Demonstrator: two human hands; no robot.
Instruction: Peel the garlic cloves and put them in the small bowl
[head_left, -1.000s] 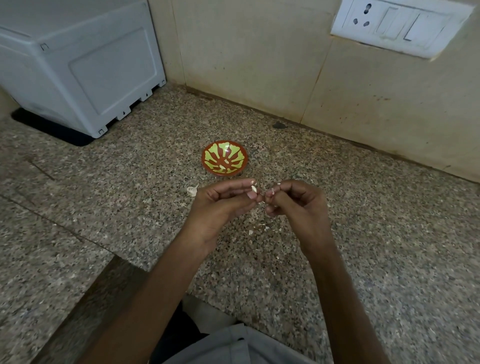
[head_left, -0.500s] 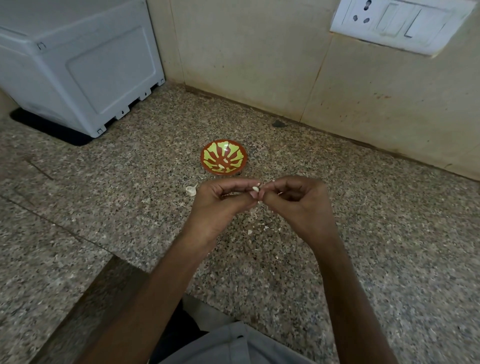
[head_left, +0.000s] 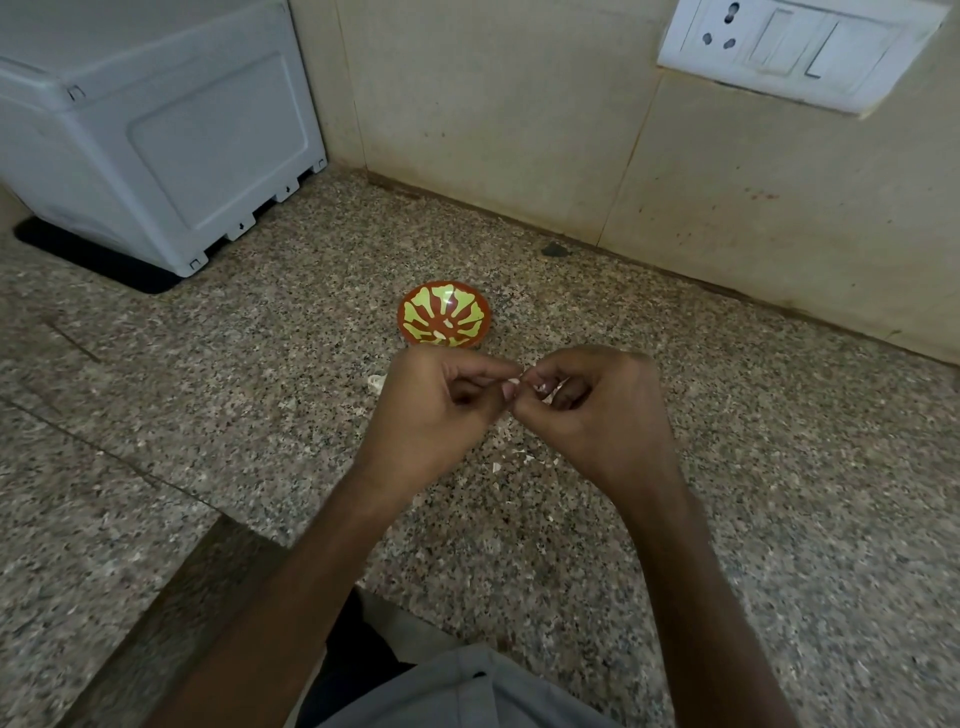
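A small red bowl (head_left: 444, 321) with a yellow-green pattern stands on the speckled granite counter, with a few pale peeled pieces inside. Just in front of it my left hand (head_left: 436, 410) and my right hand (head_left: 597, 410) meet fingertip to fingertip. Both pinch one small garlic clove (head_left: 513, 383), of which only a pale tip shows between the fingers. Another pale clove or piece of skin (head_left: 375, 382) lies on the counter, half hidden behind my left hand.
Bits of garlic skin (head_left: 511, 457) are scattered on the counter under my hands. A grey-white appliance (head_left: 156, 130) stands at the back left. The tiled wall carries a switch and socket plate (head_left: 795, 47) at the upper right.
Both hands have drifted slightly up toward the bowl and stayed together on the clove. My right fingers have curled in more tightly over it.
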